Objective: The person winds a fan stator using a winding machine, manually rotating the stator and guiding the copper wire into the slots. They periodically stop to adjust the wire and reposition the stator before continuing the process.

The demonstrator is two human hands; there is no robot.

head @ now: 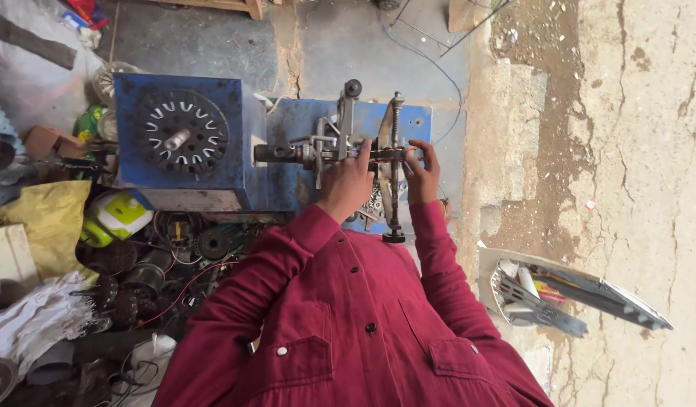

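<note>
A blue metal winding machine stands before me, with a round slotted stator disc on its left box. A horizontal metal shaft runs right from the box into a cluster of metal brackets and threaded rods. My left hand grips the fitting on that shaft, fingers curled over it. My right hand holds the right end of the same assembly, next to an upright threaded rod. Both arms wear red shirt sleeves.
A heap of motor parts, wires and coils lies at the left, with a yellow-green plastic casing and white cloth. A white tray of tools sits at the right on cracked concrete ground. Loose wire trails behind the machine.
</note>
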